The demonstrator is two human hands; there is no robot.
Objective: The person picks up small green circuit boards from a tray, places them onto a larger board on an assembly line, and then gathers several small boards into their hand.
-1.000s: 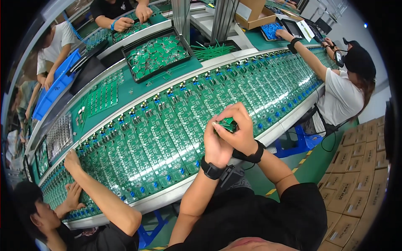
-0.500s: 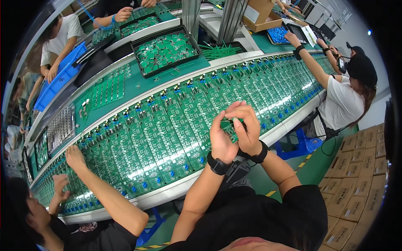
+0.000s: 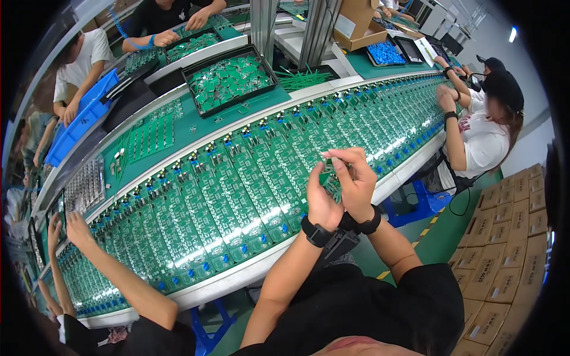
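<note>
Over the near side of the board line, my left hand (image 3: 325,204) and my right hand (image 3: 357,185) are held together with curled fingers. A small green circuit board (image 3: 328,169) shows between their fingertips; the fingers partly cover it. My left palm is cupped, and green shows in the gap between the hands, though I cannot make out whether that is more small boards. Under and beyond the hands lie long green circuit boards (image 3: 222,204) side by side, with blue parts along their near ends and taller components along their far ends.
Beyond the line stand a black tray of small green boards (image 3: 228,80), a tray of blue parts (image 3: 386,53) and an open cardboard box (image 3: 356,26). Co-workers' arms reach over the line at left (image 3: 113,261) and right (image 3: 456,133). Stacked cartons (image 3: 504,237) stand at right.
My hands stay together while the fingertips part slightly, showing more of the small board. The left co-worker's hands moved farther left; the right co-worker's arm drew back from the blue parts.
</note>
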